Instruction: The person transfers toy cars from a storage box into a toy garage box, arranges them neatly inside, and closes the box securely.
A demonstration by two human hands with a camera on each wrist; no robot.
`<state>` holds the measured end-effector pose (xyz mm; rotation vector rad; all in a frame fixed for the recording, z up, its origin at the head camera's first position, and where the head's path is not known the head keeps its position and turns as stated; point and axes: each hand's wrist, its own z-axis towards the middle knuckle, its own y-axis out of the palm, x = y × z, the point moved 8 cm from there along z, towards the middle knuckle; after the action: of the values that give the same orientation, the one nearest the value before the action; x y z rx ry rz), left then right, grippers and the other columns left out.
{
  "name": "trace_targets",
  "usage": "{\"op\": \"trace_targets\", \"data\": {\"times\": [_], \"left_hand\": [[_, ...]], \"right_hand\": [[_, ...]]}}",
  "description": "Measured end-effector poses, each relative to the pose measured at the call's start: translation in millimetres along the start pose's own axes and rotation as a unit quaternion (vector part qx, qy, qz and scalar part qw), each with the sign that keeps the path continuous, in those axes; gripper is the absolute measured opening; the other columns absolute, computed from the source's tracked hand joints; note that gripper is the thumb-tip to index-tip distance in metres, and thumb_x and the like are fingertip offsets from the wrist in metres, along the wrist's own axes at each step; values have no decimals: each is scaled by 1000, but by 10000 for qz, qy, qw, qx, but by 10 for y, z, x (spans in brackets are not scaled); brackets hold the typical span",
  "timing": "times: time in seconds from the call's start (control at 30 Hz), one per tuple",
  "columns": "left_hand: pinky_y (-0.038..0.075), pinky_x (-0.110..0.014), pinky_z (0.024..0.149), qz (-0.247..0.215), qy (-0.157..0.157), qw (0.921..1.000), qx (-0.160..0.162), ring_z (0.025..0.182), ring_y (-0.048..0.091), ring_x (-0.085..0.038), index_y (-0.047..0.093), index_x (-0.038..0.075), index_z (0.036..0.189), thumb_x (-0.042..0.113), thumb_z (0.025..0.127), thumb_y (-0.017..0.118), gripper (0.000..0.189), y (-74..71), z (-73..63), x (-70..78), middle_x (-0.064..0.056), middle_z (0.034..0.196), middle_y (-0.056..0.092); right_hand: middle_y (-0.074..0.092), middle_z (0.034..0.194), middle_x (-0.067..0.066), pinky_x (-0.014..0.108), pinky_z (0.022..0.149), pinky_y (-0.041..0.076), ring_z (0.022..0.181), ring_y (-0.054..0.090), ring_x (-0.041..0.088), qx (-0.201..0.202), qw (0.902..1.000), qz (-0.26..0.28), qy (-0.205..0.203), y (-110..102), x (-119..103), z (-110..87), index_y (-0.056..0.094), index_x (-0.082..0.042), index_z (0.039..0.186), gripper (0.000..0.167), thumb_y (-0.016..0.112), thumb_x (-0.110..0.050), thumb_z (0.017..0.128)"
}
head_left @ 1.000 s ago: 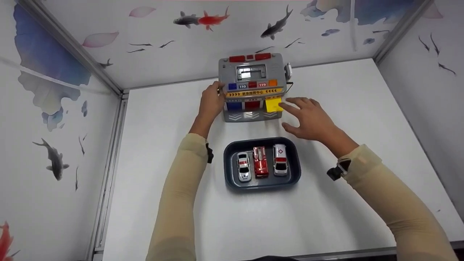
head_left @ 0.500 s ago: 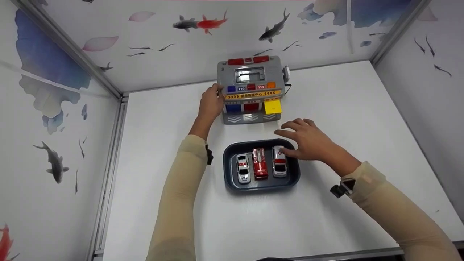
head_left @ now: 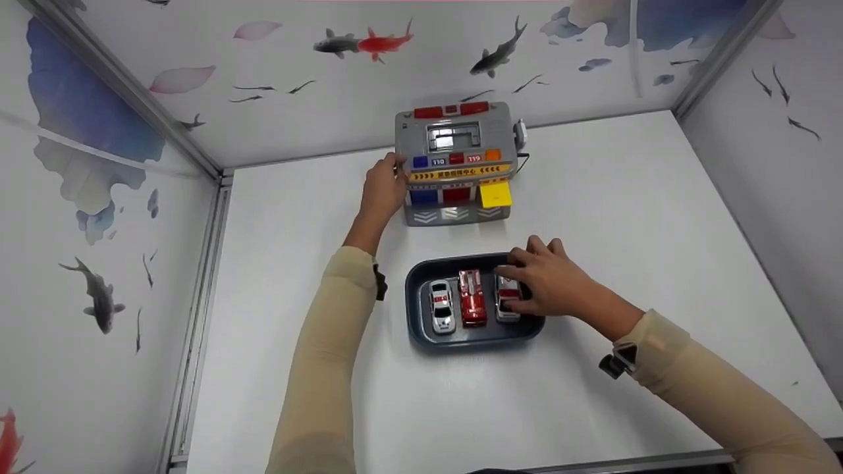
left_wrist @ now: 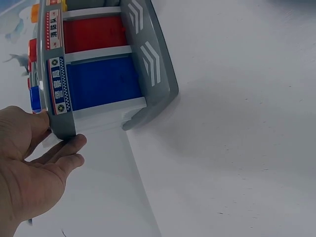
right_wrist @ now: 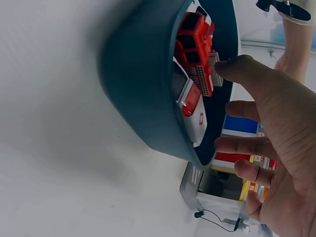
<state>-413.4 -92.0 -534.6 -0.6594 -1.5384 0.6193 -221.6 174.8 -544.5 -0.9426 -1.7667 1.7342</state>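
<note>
1. Two hands show on my feed. The left hand (head_left: 383, 187) pinches the left edge of the grey toy station (head_left: 456, 141) between thumb and fingers; the right hand (head_left: 553, 280) is loosely spread over the ambulance (head_left: 508, 291), fingers parted, and I cannot tell whether they touch it.
2. I count three toy vehicles, all in one dark blue tray (head_left: 475, 343) on the desk (head_left: 500, 408): the white ambulance at the right, one red fire truck (head_left: 472, 298) in the middle, one white car (head_left: 442, 307) at the left.
3. One station stands beyond the tray, with three doors: a blue door (head_left: 423, 196) and a red door (head_left: 456, 195), both down, and a yellow door (head_left: 495, 195), swung up.
4. Against a second ago, I see the right hand has moved from beside the yellow door down to the tray. The left hand's hold looks unchanged, and all three vehicles keep their places.
</note>
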Motion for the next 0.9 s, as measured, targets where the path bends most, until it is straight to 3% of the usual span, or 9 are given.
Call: {"op": "trace_targets", "data": {"times": [0.47,0.7,0.9], "left_hand": [[56,-37,112,129,-161,9998,-27,136,66,-21,58,12,152,19,117,54,36,55,-13,-20,-9,145,68],[56,-39,112,132,-108,9999,16,136,66,-24,59,12,151,21,117,53,35,34,-19,-3,-11,146,68],[56,-40,113,75,-124,9999,-22,136,66,-24,58,12,151,21,117,54,35,18,-23,-3,-11,145,68]], "right_hand": [[68,133,20,62,86,40,118,51,40,-174,9974,-661,212,244,-80,-25,73,-27,145,87,97,-67,72],[66,132,22,66,91,40,121,50,42,-367,9946,-939,235,369,-119,-11,72,-24,144,86,98,-65,73],[65,132,22,66,92,40,122,49,42,-353,9956,-848,184,420,-141,20,73,-23,142,84,100,-61,72]]}}
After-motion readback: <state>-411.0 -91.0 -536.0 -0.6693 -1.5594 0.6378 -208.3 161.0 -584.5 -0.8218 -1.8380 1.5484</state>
